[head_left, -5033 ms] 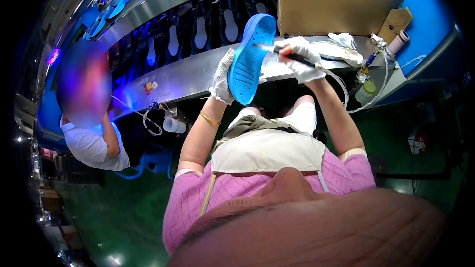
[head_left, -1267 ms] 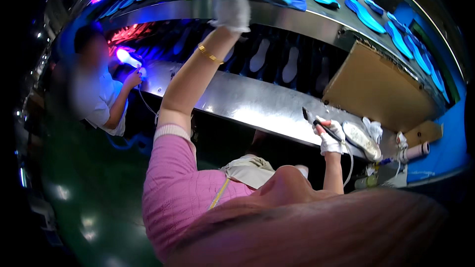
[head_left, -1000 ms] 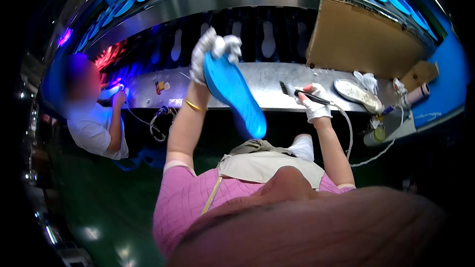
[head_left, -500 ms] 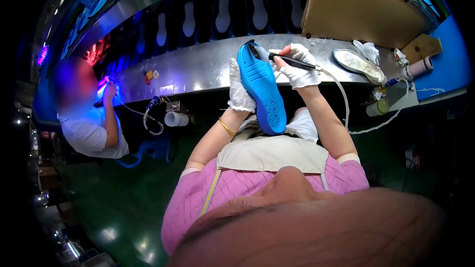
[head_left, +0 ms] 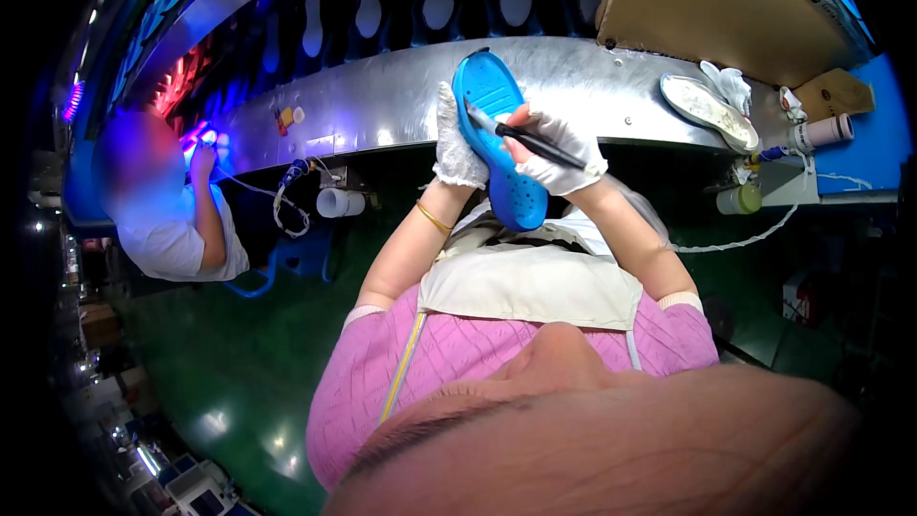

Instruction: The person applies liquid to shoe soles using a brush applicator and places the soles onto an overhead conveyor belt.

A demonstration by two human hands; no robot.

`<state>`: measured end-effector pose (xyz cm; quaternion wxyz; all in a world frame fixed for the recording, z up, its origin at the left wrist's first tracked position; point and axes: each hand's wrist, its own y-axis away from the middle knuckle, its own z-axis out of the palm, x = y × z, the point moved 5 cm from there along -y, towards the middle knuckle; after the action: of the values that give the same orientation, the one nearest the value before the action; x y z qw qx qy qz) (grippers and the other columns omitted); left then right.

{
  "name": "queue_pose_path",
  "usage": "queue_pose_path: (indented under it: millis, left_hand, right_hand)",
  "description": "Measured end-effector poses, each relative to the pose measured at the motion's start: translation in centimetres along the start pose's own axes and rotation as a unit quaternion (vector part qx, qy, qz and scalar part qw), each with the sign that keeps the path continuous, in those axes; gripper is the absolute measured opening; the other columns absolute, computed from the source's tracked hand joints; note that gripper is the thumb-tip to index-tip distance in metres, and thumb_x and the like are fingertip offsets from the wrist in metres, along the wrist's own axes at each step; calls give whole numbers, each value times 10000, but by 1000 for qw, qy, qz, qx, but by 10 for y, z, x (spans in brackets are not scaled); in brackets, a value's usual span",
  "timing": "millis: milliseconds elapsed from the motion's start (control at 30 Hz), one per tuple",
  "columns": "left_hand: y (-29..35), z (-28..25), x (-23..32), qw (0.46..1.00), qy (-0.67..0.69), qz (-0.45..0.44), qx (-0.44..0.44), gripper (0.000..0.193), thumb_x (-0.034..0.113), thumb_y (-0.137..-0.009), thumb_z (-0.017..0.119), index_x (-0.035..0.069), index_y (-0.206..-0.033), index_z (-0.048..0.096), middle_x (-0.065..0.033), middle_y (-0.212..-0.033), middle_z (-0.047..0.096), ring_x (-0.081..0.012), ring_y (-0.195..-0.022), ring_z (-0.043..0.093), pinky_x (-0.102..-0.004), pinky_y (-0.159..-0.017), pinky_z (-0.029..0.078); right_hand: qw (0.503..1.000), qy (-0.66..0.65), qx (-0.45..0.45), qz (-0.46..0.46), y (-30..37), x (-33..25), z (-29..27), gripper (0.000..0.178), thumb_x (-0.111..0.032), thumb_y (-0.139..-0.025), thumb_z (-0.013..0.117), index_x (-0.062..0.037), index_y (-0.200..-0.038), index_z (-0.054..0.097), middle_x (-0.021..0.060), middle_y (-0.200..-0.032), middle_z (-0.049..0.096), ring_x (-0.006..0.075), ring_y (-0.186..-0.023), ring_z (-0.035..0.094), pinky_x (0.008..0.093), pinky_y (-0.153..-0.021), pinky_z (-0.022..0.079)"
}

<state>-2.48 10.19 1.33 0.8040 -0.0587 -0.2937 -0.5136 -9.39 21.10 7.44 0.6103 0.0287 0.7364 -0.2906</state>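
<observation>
The blue shoe sole (head_left: 489,76) is held up over the front edge of the shiny metal bench (head_left: 382,115), at 12 o'clock from the person's apron (head_left: 530,287). The gloved left hand (head_left: 458,145) is the nearer one: it holds the sole at its 9 o'clock side. Most of its fingers are hidden, so I cannot tell how wide they are. The gloved right hand (head_left: 570,134) pinches the black handle of a brush (head_left: 549,150), with bare fingertips close together. From those fingers, the sole's top half lies toward 10 o'clock. The brush points that way too, at the sole's left rim; I cannot tell if it touches. The sole's long way runs from just before 12 to just before 6, with its holey end pointing toward the apron
</observation>
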Motion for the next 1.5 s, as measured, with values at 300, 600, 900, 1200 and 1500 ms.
queue_pose_path:
  millis: [300,600,900,1200,1500]
  left_hand:
    - [-2,3,10,994,-36,-78,-62,1000,825,-810,282,44,-1433,318,-244,-1390,434,-398,-1222,495,-518,-1017,433]
    - [37,0,-20,965,-224,-124,-60,1051,861,-740,266,91,-1455,267,-176,-1350,481,-326,-1176,541,-466,-994,468]
    - [-12,9,-1,996,-28,-11,-79,1104,924,-663,308,134,-1433,332,-169,-1296,532,-332,-1151,559,-528,-981,463]
    - [-29,37,29,943,156,78,-285,1080,851,-703,416,60,-1434,338,-176,-1356,497,-363,-1174,545,-533,-1028,426]
    - [-31,44,52,921,71,113,-366,1120,846,-674,495,38,-1433,337,-244,-1353,468,-406,-1188,529,-536,-1022,434]
  right_hand:
    - [999,7,28,45,23,5,-4,182,44,-765,717,-39,-888,611,50,-827,642,116,-744,636,252,-683,518]
    - [985,-127,5,112,48,18,-24,146,-33,-834,693,-28,-946,599,85,-912,658,128,-775,640,257,-730,526]
    - [1000,13,8,0,25,-8,-16,82,-17,-833,680,-27,-898,632,105,-890,677,101,-690,634,211,-603,509]
    - [994,-82,36,65,14,-6,-15,74,-50,-825,687,-32,-893,665,72,-846,680,104,-661,638,207,-558,490]
    - [967,-165,94,172,19,9,-15,78,-39,-841,669,-19,-910,640,93,-828,674,119,-695,655,200,-565,505]
